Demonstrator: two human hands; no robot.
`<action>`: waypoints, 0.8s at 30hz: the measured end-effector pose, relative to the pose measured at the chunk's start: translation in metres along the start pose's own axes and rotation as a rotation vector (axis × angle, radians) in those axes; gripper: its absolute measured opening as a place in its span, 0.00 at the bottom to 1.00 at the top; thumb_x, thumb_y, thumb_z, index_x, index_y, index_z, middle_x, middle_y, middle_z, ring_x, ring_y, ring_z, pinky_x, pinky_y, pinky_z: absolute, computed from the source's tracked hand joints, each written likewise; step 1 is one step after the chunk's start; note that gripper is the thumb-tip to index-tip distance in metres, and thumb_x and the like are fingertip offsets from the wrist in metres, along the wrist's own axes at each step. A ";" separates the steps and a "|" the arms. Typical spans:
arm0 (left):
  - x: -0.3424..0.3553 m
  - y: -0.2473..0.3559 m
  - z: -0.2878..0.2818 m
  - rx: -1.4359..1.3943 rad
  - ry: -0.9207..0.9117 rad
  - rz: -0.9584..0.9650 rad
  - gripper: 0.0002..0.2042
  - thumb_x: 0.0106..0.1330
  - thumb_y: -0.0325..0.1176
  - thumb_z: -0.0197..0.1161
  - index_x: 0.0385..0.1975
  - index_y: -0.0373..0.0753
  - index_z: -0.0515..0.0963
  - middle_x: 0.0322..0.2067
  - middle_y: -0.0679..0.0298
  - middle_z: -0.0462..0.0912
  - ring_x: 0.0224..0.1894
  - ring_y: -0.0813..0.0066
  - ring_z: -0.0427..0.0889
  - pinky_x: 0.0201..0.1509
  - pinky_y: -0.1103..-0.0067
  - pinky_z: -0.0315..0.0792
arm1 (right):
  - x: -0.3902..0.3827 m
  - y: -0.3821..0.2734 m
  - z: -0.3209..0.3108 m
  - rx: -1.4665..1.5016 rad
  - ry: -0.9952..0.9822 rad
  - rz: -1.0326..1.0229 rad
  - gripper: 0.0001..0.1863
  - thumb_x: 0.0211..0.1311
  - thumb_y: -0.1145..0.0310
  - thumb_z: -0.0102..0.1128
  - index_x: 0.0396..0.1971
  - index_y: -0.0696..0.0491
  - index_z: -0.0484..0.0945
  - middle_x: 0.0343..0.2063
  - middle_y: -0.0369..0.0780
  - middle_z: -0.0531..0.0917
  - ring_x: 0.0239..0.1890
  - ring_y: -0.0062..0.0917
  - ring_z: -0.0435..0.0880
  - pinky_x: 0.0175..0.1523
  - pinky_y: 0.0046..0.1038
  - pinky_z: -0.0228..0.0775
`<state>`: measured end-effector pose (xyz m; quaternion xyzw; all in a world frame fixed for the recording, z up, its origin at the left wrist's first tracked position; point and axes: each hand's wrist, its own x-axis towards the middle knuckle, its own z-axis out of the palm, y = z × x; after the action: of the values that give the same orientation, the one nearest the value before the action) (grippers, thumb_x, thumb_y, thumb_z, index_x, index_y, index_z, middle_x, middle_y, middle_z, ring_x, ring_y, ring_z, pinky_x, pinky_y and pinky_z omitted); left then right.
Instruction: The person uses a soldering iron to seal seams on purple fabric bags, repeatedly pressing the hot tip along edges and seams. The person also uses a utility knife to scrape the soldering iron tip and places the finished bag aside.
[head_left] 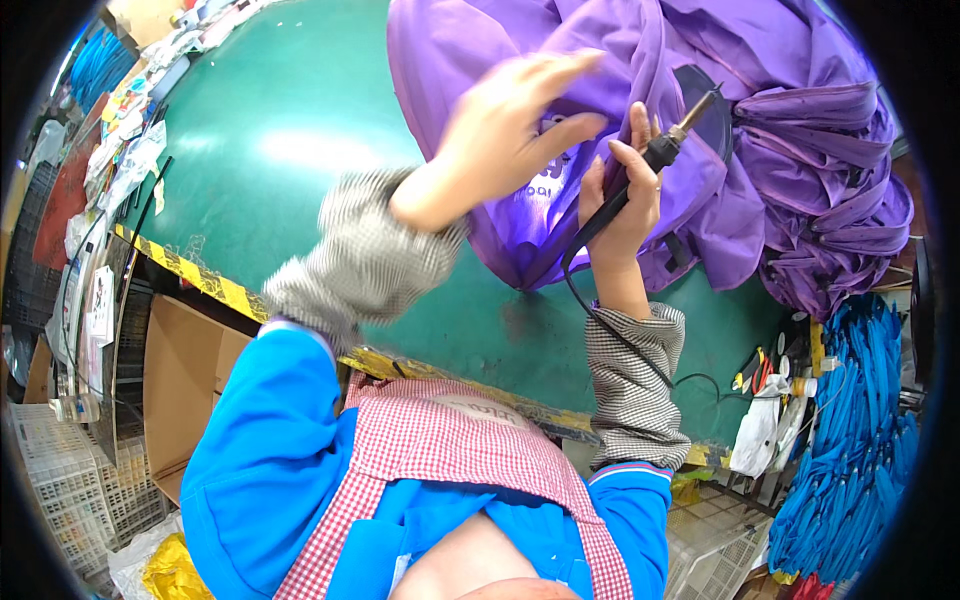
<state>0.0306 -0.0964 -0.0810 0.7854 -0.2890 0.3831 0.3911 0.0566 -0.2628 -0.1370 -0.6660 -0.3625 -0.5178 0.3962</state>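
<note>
In my right hand (622, 220) is a soldering iron (664, 150) with a black handle and a metal tip pointing up and to the right. Its black cord (590, 310) runs down along my forearm. My left hand (495, 140), a little blurred, is raised over the purple fabric (440, 60) with its fingers stretched out and nothing in them. That fabric looks like a sewn bag or cover with seams and a printed mark. Whether my left fingers touch it, I cannot tell.
More purple pieces (830, 190) are heaped at the right of the green table (260, 130). Yellow-black tape (195, 275) lines its near edge. Pliers or cutters (762, 370) and bundles of blue straps (845, 430) are at the right. A cardboard box (180, 365) stands at the left.
</note>
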 end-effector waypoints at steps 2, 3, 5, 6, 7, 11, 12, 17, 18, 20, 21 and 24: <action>-0.062 -0.004 -0.021 0.559 0.456 0.108 0.36 0.52 0.38 0.72 0.59 0.33 0.63 0.52 0.52 0.73 0.56 0.60 0.71 0.57 0.72 0.66 | 0.000 0.002 0.008 0.016 0.053 -0.006 0.20 0.44 0.87 0.54 0.40 0.55 0.72 0.54 0.53 0.75 0.57 0.48 0.73 0.62 0.41 0.61; -0.101 -0.018 -0.012 0.736 0.654 -0.005 0.47 0.46 0.41 0.77 0.65 0.34 0.55 0.51 0.52 0.72 0.55 0.59 0.71 0.57 0.70 0.66 | 0.003 0.003 0.006 0.005 0.057 -0.005 0.20 0.44 0.87 0.54 0.40 0.55 0.72 0.54 0.53 0.75 0.57 0.47 0.74 0.61 0.40 0.62; -0.144 -0.029 0.024 -0.063 0.562 -0.608 0.49 0.44 0.32 0.78 0.65 0.34 0.51 0.54 0.54 0.69 0.58 0.64 0.67 0.59 0.72 0.64 | -0.001 0.006 0.024 0.107 0.106 0.066 0.21 0.42 0.88 0.53 0.40 0.55 0.74 0.52 0.51 0.77 0.51 0.43 0.77 0.54 0.33 0.67; -0.143 -0.018 0.031 -0.424 0.353 -0.781 0.41 0.46 0.29 0.76 0.61 0.32 0.59 0.52 0.57 0.72 0.55 0.68 0.70 0.59 0.72 0.65 | -0.006 0.007 0.033 0.093 0.115 0.079 0.21 0.41 0.88 0.53 0.39 0.55 0.75 0.51 0.50 0.78 0.48 0.42 0.78 0.52 0.33 0.68; -0.148 -0.018 0.046 -0.679 0.144 -0.919 0.33 0.48 0.27 0.74 0.56 0.32 0.66 0.47 0.59 0.77 0.51 0.71 0.73 0.56 0.73 0.67 | -0.006 0.009 0.043 0.079 0.131 0.073 0.22 0.40 0.88 0.52 0.39 0.54 0.75 0.50 0.49 0.79 0.46 0.42 0.78 0.51 0.33 0.68; -0.159 -0.039 0.082 -0.853 0.028 -1.042 0.19 0.55 0.29 0.70 0.45 0.31 0.76 0.37 0.64 0.82 0.37 0.79 0.79 0.42 0.80 0.74 | 0.003 0.013 0.052 -0.049 -0.025 0.052 0.18 0.46 0.86 0.53 0.39 0.55 0.75 0.53 0.44 0.78 0.41 0.33 0.81 0.45 0.24 0.71; -0.154 -0.035 0.084 -0.812 0.055 -1.033 0.14 0.58 0.28 0.67 0.42 0.31 0.78 0.34 0.64 0.83 0.34 0.80 0.80 0.40 0.81 0.74 | 0.003 0.024 0.044 -0.114 -0.077 -0.015 0.17 0.48 0.84 0.55 0.40 0.54 0.75 0.53 0.42 0.79 0.42 0.33 0.81 0.47 0.27 0.72; -0.145 -0.024 0.081 -0.867 0.267 -0.980 0.11 0.55 0.27 0.70 0.36 0.30 0.80 0.30 0.64 0.83 0.32 0.79 0.80 0.39 0.81 0.75 | 0.000 0.053 0.029 -0.049 -0.117 -0.168 0.24 0.47 0.72 0.72 0.45 0.54 0.71 0.53 0.47 0.78 0.48 0.37 0.80 0.52 0.28 0.71; -0.143 -0.022 0.082 -0.837 0.239 -0.959 0.11 0.54 0.27 0.70 0.35 0.30 0.80 0.29 0.64 0.83 0.31 0.79 0.80 0.38 0.81 0.75 | -0.001 0.054 0.033 -0.039 -0.089 -0.199 0.24 0.47 0.72 0.72 0.45 0.54 0.71 0.53 0.47 0.78 0.48 0.37 0.80 0.52 0.28 0.71; -0.140 -0.022 0.084 -0.676 0.213 -0.930 0.12 0.52 0.27 0.72 0.35 0.30 0.80 0.29 0.65 0.83 0.30 0.79 0.79 0.38 0.81 0.75 | -0.002 0.052 0.039 -0.015 -0.050 -0.228 0.25 0.47 0.71 0.72 0.46 0.54 0.71 0.51 0.48 0.78 0.48 0.38 0.80 0.52 0.29 0.71; -0.141 -0.021 0.086 -0.601 0.198 -0.917 0.13 0.52 0.27 0.72 0.35 0.30 0.80 0.29 0.65 0.83 0.30 0.79 0.79 0.37 0.81 0.75 | -0.003 0.052 0.039 -0.040 -0.048 -0.233 0.26 0.47 0.71 0.73 0.46 0.54 0.71 0.51 0.48 0.78 0.48 0.38 0.80 0.52 0.29 0.72; -0.145 -0.015 0.097 -0.683 0.372 -0.980 0.11 0.52 0.24 0.72 0.34 0.30 0.81 0.30 0.65 0.84 0.30 0.81 0.78 0.37 0.81 0.74 | -0.003 0.053 0.036 -0.096 -0.020 -0.218 0.25 0.47 0.69 0.73 0.46 0.54 0.72 0.50 0.47 0.79 0.46 0.37 0.81 0.51 0.29 0.71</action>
<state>-0.0001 -0.1472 -0.2452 0.5777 0.0717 0.1754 0.7939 0.1178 -0.2531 -0.1534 -0.6461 -0.4112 -0.5679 0.3017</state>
